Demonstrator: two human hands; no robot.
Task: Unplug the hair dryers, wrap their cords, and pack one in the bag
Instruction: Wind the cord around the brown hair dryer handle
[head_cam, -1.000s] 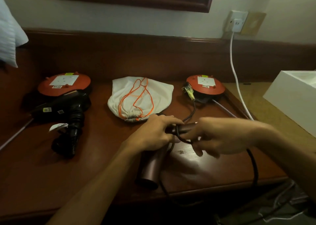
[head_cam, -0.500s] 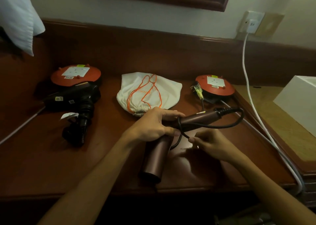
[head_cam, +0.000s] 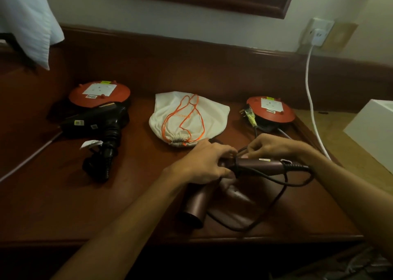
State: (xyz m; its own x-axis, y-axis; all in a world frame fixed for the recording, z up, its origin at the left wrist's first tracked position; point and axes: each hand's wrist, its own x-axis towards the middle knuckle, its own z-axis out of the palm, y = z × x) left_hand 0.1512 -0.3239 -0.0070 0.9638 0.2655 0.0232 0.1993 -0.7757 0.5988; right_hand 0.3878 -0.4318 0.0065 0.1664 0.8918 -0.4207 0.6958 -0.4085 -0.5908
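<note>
A brown hair dryer (head_cam: 196, 205) lies on the wooden table (head_cam: 63, 205), barrel toward me, handle (head_cam: 261, 165) pointing right. My left hand (head_cam: 202, 165) grips it where barrel meets handle. My right hand (head_cam: 270, 146) pinches its dark cord (head_cam: 274, 196) just above the handle; the cord winds round the handle and loops on the table. Its plug (head_cam: 247, 113) lies by the right orange reel. A black hair dryer (head_cam: 100, 126) with its cord bundled lies at the left. The white drawstring bag (head_cam: 187, 118) with orange strings lies flat in the middle.
Two orange cable reels stand at the back, one left (head_cam: 100, 93) and one right (head_cam: 271, 109). A white cable (head_cam: 310, 92) runs from a wall socket (head_cam: 319, 34) down the table's right side. A white box (head_cam: 374, 130) is at the right; white cloth (head_cam: 27, 22) hangs upper left.
My right hand has come up from below the handle to its far side, carrying the cord over the handle. My left hand kept its grip on the dryer.
</note>
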